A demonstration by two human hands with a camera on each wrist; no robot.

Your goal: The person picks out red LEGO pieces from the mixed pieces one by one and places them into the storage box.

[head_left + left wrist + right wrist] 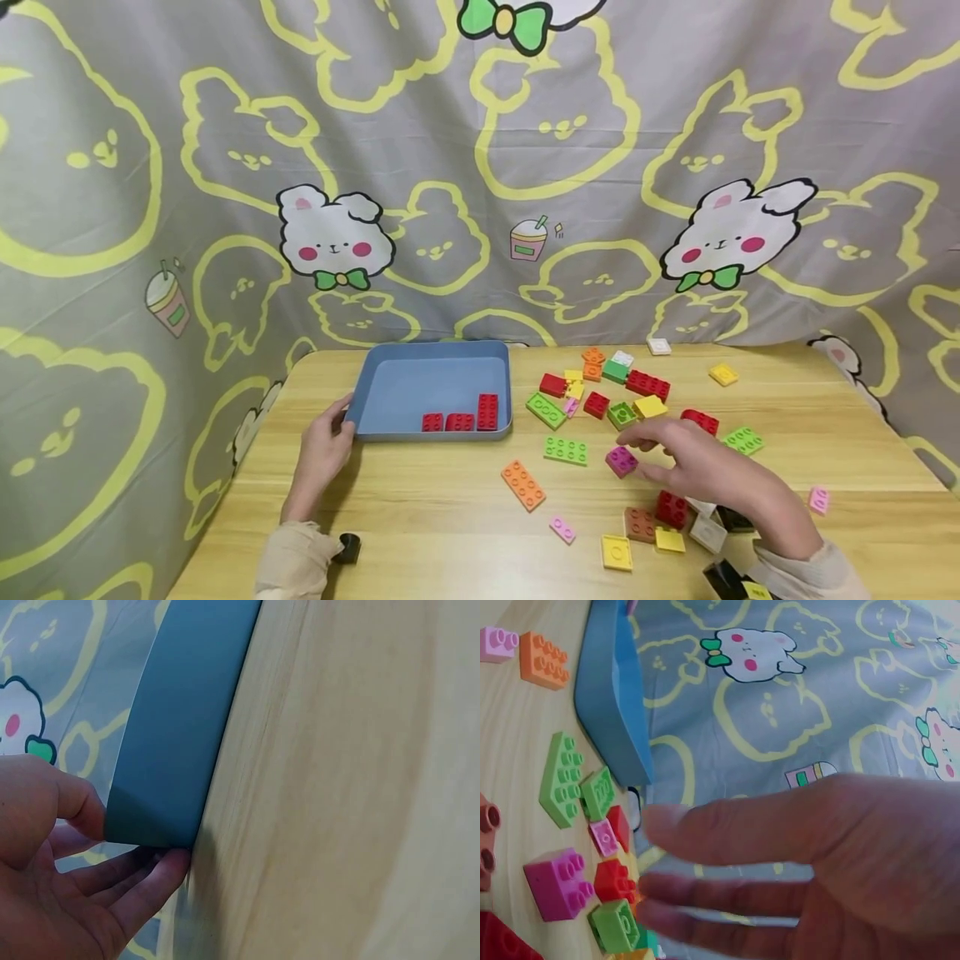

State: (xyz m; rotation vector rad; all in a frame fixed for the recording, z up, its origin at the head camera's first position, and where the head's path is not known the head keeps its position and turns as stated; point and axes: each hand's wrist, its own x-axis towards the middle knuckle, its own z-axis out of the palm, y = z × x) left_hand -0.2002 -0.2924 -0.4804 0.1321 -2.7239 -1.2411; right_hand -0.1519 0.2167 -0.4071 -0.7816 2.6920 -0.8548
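In the head view a blue-grey tray [431, 435] lies at the left of the wooden table, with three red bricks [460, 422] along its near right side. My left hand [328, 433] grips the tray's near left corner; in the left wrist view its thumb and fingers [154, 889] sit at that corner. My right hand [693, 462] hovers at the brick pile with its thumb and fingers spread apart. Right at its fingertips is a magenta brick [621, 461]. In the right wrist view that magenta brick [557, 885] stands on the table, apart from the right hand [780, 862].
Around the right hand lie several bricks: light green [566, 451], orange [523, 485], yellow [617, 552], brown [640, 523] and red [671, 508]. More bricks lie toward the back. A patterned curtain [420, 250] hangs behind the table. A small black object [348, 548] is by the left sleeve.
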